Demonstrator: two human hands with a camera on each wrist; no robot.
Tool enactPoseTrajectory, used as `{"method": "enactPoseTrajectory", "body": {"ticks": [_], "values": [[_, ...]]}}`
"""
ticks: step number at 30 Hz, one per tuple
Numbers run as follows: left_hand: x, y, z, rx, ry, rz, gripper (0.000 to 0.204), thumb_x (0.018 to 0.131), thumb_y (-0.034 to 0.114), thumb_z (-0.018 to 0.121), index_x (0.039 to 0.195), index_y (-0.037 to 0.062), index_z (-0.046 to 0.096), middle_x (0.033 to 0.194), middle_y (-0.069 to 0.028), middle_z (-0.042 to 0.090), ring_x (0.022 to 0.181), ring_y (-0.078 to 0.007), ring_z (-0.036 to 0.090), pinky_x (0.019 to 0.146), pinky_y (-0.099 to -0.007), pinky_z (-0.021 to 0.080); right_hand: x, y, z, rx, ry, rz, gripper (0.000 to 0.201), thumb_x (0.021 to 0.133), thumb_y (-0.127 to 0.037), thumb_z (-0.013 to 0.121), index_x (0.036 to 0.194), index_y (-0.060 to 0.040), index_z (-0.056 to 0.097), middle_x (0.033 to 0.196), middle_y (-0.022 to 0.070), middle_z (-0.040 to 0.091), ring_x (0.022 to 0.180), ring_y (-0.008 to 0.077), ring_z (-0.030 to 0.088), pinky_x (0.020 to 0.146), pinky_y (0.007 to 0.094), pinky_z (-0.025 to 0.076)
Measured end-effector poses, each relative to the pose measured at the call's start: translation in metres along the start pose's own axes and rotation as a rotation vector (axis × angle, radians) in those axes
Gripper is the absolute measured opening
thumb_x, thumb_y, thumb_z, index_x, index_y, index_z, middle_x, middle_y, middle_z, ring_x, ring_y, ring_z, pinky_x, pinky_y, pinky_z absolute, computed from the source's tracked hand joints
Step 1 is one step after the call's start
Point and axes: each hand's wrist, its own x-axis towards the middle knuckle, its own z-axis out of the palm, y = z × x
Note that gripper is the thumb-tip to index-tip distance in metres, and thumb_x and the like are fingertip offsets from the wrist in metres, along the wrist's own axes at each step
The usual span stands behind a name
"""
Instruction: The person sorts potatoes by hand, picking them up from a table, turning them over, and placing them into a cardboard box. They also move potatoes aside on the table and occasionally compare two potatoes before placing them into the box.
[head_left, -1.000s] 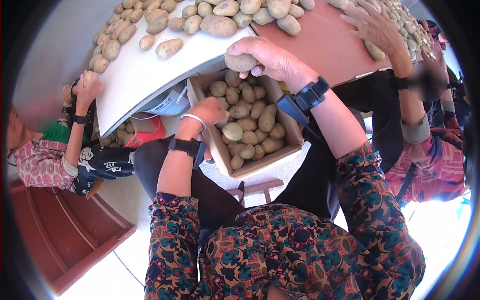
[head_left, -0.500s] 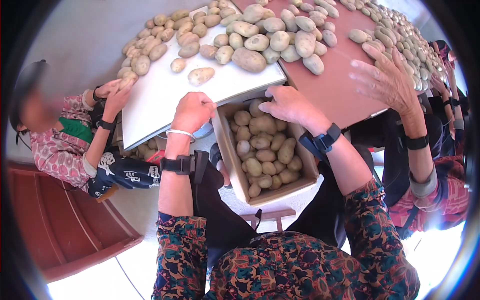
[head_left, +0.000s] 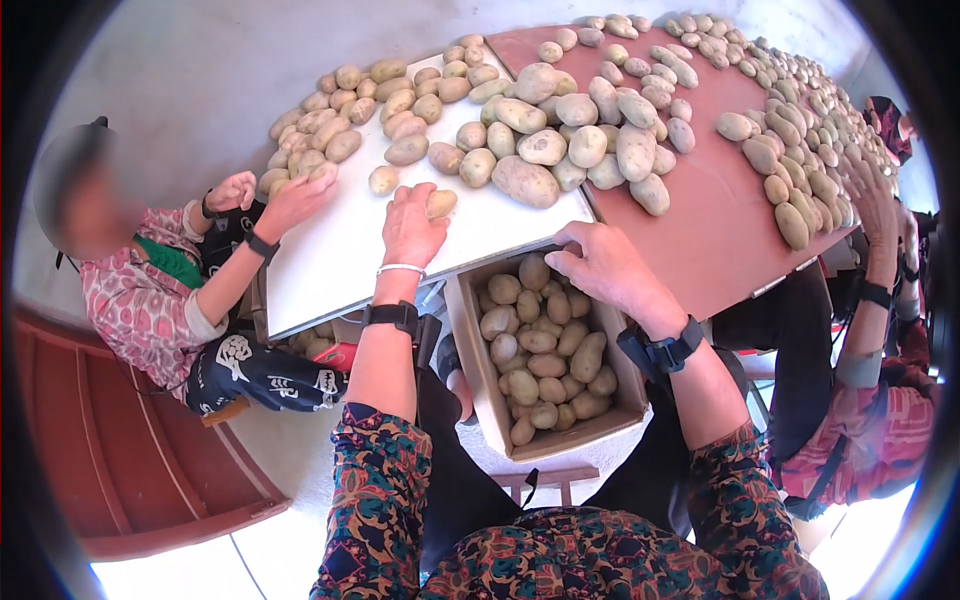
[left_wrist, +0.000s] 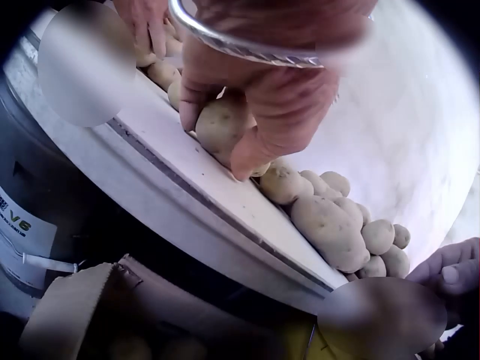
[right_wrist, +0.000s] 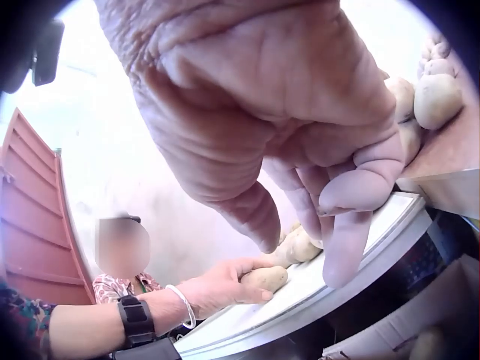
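My left hand (head_left: 412, 228) is over the white tabletop (head_left: 325, 255), its thumb and fingers gripping a tan potato (head_left: 441, 204). The left wrist view shows that potato (left_wrist: 219, 131) pinched between fingertips and thumb, close over the surface near the table edge. Above the far rim of a cardboard box (head_left: 478, 365) is my right hand (head_left: 612, 268), with loosely bent fingers and nothing in them. Potatoes (head_left: 547, 363) fill much of the box, which stands between my knees below the table edge.
A big pile of potatoes (head_left: 525, 182) spans the joint between the white table and the red-brown table (head_left: 700, 215). More potatoes (head_left: 790, 150) lie far right. One person sits at the left with a hand (head_left: 300, 197) at potatoes; another person's hand (head_left: 872, 205) is at the right.
A second ago the right hand held a potato above the box; now it holds none. The left hand left the box, moved up onto the white table and took hold of a potato.
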Motion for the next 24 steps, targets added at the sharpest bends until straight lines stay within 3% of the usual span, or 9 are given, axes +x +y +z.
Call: {"method": "enactPoseTrajectory", "body": {"ticks": [2,4,7,9,12,17,19,20,24], "values": [[0.001,-0.002,-0.001,0.015,0.002,0.020,0.048,0.078,0.026,0.074,0.122,0.0074,0.063,0.119,-0.0187,0.060,0.112,-0.0336,0.058,0.096,-0.0404,0.047,0.001,0.002,0.000,0.014,0.006,0.010,0.030,0.085,-0.024,0.067,0.098,0.0031,0.067,0.090,0.0227,0.069,0.087,0.0378,0.067,0.079,0.0437,0.053],[0.002,-0.002,-0.006,0.029,0.009,0.039,0.047,0.079,0.033,0.073,0.117,0.0049,0.065,0.108,-0.0181,0.065,0.102,-0.0319,0.064,0.087,-0.0393,0.052,0.003,0.006,0.000,-0.024,0.024,-0.016,0.027,0.088,-0.019,0.067,0.105,0.0014,0.067,0.089,0.0192,0.071,0.073,0.0250,0.069,0.069,0.0367,0.054],[-0.005,0.003,-0.022,-0.289,-0.242,-0.077,0.050,0.079,0.043,0.065,0.104,-0.0011,0.069,0.090,-0.0183,0.068,0.082,-0.0309,0.066,0.078,-0.0390,0.054,0.005,0.011,0.001,-0.048,0.059,-0.094,0.026,0.089,-0.019,0.066,0.104,0.0018,0.067,0.086,0.0179,0.070,0.071,0.0236,0.069,0.068,0.0367,0.053],[-0.017,0.014,-0.034,-0.448,-0.464,-0.065,0.051,0.081,0.046,0.063,0.092,-0.0038,0.070,0.072,-0.0136,0.065,0.064,-0.0243,0.063,0.061,-0.0333,0.053,0.002,0.007,-0.001,-0.023,0.055,-0.061,0.027,0.089,-0.019,0.066,0.104,0.0024,0.067,0.085,0.0174,0.070,0.070,0.0225,0.069,0.067,0.0365,0.053],[-0.032,0.017,-0.026,-0.481,-0.664,-0.048,0.045,0.086,0.045,0.063,0.094,0.0006,0.071,0.074,-0.0058,0.064,0.062,-0.0156,0.059,0.053,-0.0260,0.048,0.004,0.006,-0.002,0.015,0.062,-0.018,0.028,0.089,-0.019,0.065,0.105,0.0041,0.067,0.082,0.0163,0.069,0.068,0.0205,0.068,0.065,0.0355,0.053],[-0.044,0.034,-0.009,-0.122,-0.887,0.200,0.043,0.089,0.040,0.059,0.096,-0.0008,0.072,0.077,-0.0149,0.068,0.065,-0.0210,0.064,0.062,-0.0341,0.051,0.014,0.014,-0.005,0.044,0.119,0.002,0.029,0.089,-0.018,0.064,0.104,0.0070,0.066,0.081,0.0137,0.068,0.066,0.0181,0.067,0.060,0.0317,0.053],[-0.050,0.045,-0.005,-0.043,-0.872,0.298,0.041,0.088,0.039,0.059,0.097,0.0012,0.072,0.078,-0.0153,0.069,0.068,-0.0233,0.065,0.065,-0.0354,0.052,0.016,0.009,-0.010,0.176,0.100,0.107,0.031,0.086,-0.022,0.064,0.099,0.0061,0.068,0.081,0.0219,0.069,0.072,0.0312,0.069,0.072,0.0406,0.053],[-0.052,0.049,-0.003,0.042,-0.854,0.385,0.039,0.087,0.038,0.059,0.098,0.0031,0.073,0.079,-0.0157,0.070,0.071,-0.0256,0.066,0.069,-0.0367,0.052,0.017,0.006,-0.013,0.171,0.104,0.111,0.031,0.086,-0.022,0.064,0.099,0.0061,0.068,0.081,0.0219,0.069,0.072,0.0312,0.069,0.072,0.0406,0.053],[-0.048,0.060,0.006,0.039,-0.908,0.290,0.024,0.083,0.022,0.061,0.094,0.0047,0.073,0.088,-0.0171,0.072,0.080,-0.0337,0.067,0.077,-0.0413,0.052,0.020,0.000,-0.012,0.303,0.066,0.193,0.028,0.087,-0.017,0.062,0.098,0.0075,0.067,0.077,0.0175,0.068,0.068,0.0252,0.069,0.065,0.0371,0.054]]}}
